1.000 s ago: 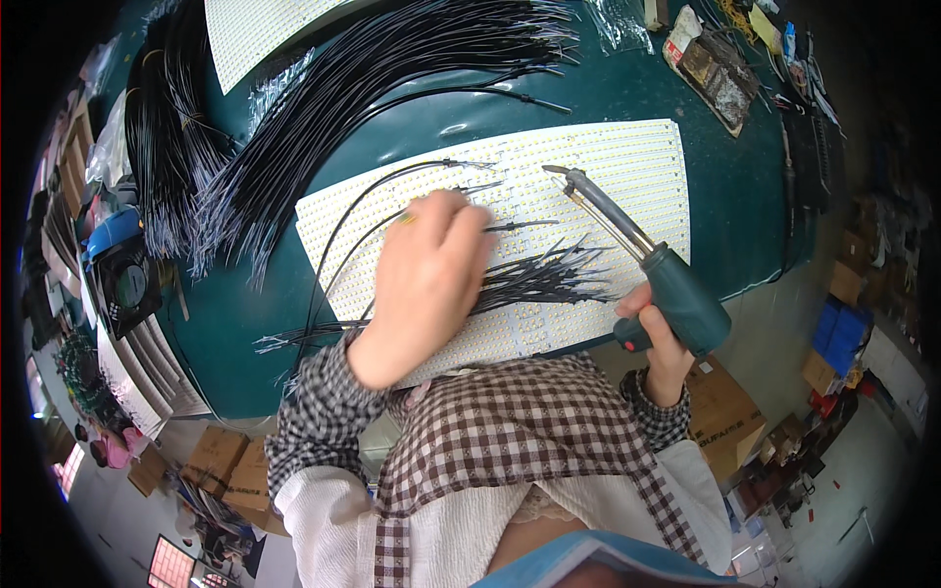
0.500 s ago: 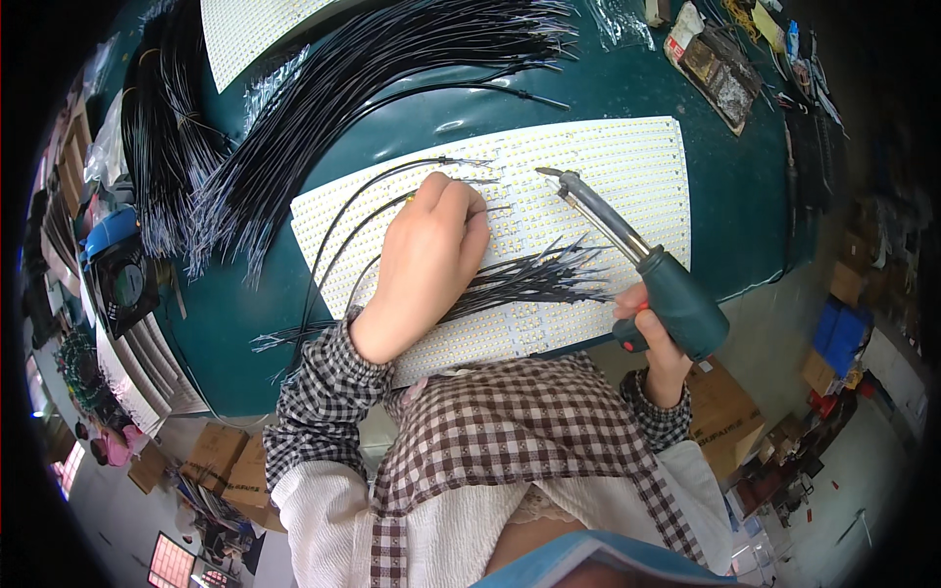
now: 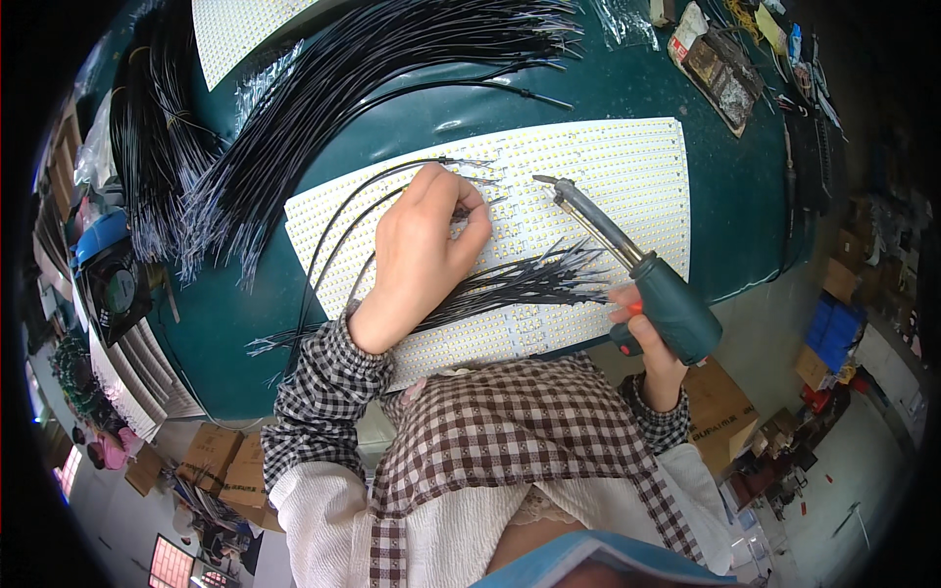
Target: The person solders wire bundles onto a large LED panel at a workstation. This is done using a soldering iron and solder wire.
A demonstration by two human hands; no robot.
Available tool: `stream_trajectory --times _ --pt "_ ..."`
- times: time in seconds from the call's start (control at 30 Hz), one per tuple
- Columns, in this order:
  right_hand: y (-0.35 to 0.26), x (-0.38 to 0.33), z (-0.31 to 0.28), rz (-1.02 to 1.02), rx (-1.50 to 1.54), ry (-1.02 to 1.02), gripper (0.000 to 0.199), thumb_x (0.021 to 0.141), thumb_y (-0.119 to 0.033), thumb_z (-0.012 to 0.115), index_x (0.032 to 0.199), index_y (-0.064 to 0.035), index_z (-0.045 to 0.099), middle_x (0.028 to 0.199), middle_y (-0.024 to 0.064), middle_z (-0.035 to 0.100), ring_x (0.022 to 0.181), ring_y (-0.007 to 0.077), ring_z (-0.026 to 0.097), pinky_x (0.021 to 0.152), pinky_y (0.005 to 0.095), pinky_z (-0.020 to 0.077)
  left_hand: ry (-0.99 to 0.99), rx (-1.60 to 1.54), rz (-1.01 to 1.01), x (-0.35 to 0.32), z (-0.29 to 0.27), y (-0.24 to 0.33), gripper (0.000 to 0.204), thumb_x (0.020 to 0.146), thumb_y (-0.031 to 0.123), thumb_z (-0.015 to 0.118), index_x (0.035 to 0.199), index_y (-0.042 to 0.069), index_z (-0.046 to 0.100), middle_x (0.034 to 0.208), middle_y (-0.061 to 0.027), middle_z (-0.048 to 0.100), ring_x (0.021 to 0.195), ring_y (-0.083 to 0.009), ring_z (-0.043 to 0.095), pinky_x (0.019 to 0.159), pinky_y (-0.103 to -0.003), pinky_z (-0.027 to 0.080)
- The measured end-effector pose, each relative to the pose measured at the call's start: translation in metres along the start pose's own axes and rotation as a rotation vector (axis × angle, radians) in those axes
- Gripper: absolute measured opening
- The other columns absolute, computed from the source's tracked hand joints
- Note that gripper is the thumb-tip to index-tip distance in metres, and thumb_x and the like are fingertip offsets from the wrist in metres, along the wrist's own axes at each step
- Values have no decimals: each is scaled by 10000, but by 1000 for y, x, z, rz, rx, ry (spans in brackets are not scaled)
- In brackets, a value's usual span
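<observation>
Over a stack of white LED strip boards point(image 3: 618, 181), my left hand point(image 3: 417, 250) is closed in a pinch on a black cable. Its stripped end pokes out just past my fingertips, near the middle of the boards. Two more black cables point(image 3: 368, 186) curve across the boards beside the hand, their ends on the middle column. Below the hand lies a loose bundle of black cables point(image 3: 534, 279). My right hand point(image 3: 659, 348) grips a dark green soldering gun point(image 3: 676, 309) with a red trigger. Its tip hangs over the boards, pointing up and left, apart from the left hand.
A large heap of black cables point(image 3: 392, 64) spreads along the far side of the green table point(image 3: 421, 127). More tied cables point(image 3: 147, 157) lie far left, above a small black fan point(image 3: 113, 289). A stained solder block point(image 3: 720, 73) sits far right. Cardboard boxes point(image 3: 720, 412) stand below.
The soldering gun has shifted slightly left. My left hand has turned a little, its fingers spreading into a rounder pinch near the same cable end.
</observation>
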State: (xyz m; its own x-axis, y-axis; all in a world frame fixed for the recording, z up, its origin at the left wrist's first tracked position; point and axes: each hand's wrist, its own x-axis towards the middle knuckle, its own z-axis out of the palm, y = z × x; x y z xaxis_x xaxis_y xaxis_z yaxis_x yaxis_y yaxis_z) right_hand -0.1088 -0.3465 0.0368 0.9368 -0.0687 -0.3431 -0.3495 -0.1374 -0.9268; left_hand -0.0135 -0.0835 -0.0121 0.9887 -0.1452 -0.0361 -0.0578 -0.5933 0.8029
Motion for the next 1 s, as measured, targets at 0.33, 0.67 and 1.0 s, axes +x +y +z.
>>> stream_trajectory --times 0.33,0.67,1.0 --pt "-2 0 2 1 9 -5 278 797 46 769 1064 50 695 943 131 748 866 199 725 806 343 588 34 -33 -19 0 1 1 140 757 20 724 793 43 590 799 -81 594 698 -248 662 606 -338 519" --pt "9 -3 1 -9 15 -30 323 777 24 807 1071 46 675 904 100 736 841 167 715 786 313 583 66 -47 16 0 3 -1 146 749 16 724 790 38 585 789 -84 593 676 -248 652 591 -342 509" --pt "14 -4 2 -11 -61 -32 410 756 11 839 1118 60 653 891 102 732 808 146 702 754 286 570 62 -39 4 -1 3 -1 143 752 9 724 786 37 588 786 -79 592 665 -236 655 590 -329 516"
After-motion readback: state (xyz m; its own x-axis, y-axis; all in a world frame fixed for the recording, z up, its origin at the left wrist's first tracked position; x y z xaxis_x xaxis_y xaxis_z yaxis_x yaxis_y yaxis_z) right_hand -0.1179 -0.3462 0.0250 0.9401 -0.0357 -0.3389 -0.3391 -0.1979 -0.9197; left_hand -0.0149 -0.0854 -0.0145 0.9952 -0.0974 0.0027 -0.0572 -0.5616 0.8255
